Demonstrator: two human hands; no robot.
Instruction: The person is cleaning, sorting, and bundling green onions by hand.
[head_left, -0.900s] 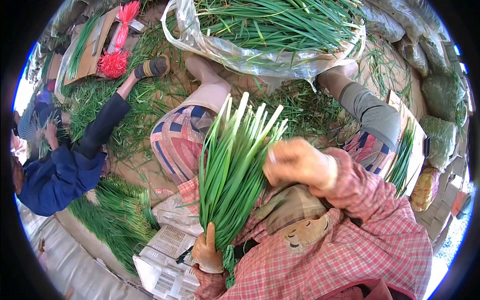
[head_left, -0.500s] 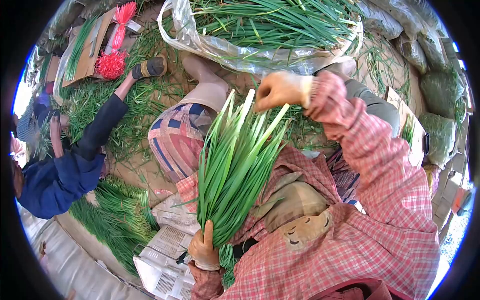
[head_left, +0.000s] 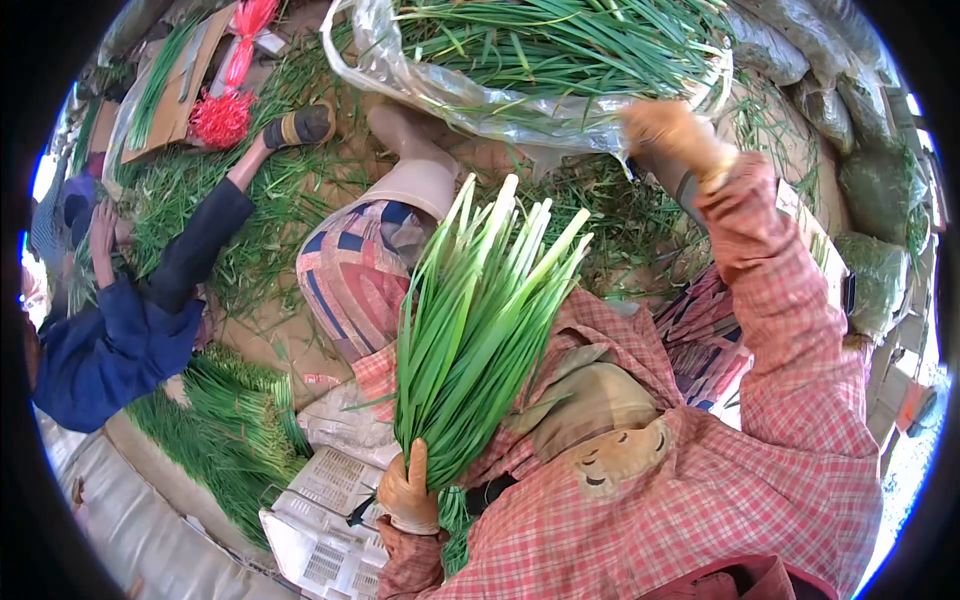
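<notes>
My gloved left hand is wrapped round the lower, leafy end of a bunch of long green stalks. Their pale ends fan out at the top. My gloved right hand is raised away from the bunch, by the right edge of a clear plastic sheet. Motion smears its fingers, so what it holds, if anything, cannot be made out. On that sheet lies a large heap of loose green stalks.
A co-worker in a blue top sits at the left, one leg stretched out. Red ties lie near cardboard. Bundled greens and a white crate are at lower left. Filled bags line the right.
My right hand has moved from above the bunch's pale ends to the upper right, beside the plastic sheet. My left hand keeps its hold on the bunch. The co-worker's arm has shifted slightly.
</notes>
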